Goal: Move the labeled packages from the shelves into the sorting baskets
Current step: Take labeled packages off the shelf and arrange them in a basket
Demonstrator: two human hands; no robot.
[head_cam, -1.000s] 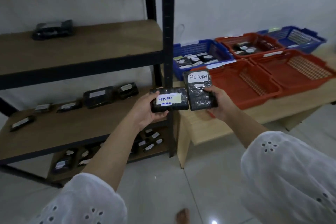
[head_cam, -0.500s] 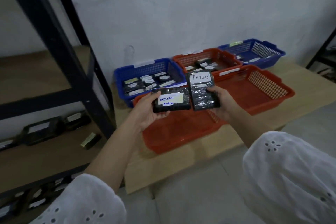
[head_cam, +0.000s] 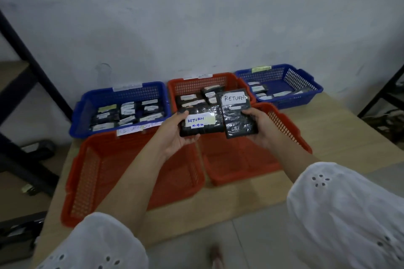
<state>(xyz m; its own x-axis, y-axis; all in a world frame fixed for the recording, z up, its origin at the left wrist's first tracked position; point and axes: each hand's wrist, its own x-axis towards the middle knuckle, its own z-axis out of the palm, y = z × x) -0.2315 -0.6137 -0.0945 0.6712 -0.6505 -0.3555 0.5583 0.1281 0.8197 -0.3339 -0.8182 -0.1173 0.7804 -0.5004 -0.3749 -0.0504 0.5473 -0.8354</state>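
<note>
While I hold one black package in each hand, both labels face up at me. My left hand [head_cam: 175, 135] grips the left package [head_cam: 202, 122] by its near-left corner; its white-and-yellow label reads "RETURN" in blue, with a date beneath that I can't quite make out. My right hand [head_cam: 260, 129] clasps the right package [head_cam: 238, 113] along its right edge — its white label says "RETURN" in black marker. The two packages touch side by side, above the gap between two empty red baskets: the near-left basket [head_cam: 91, 181] and the near-right basket [head_cam: 282, 129]. Behind them sit a left blue basket [head_cam: 87, 105], a middle red basket [head_cam: 196, 83] and a right blue basket [head_cam: 306, 81], each holding labelled black packets whose writing is too blurred to read. All five rest on a pale wooden table [head_cam: 349, 137] against a grey-white wall [head_cam: 196, 17]. A dark shelf frame [head_cam: 32, 67] stands at left — tiled floor [head_cam: 251, 242] lies below.
</note>
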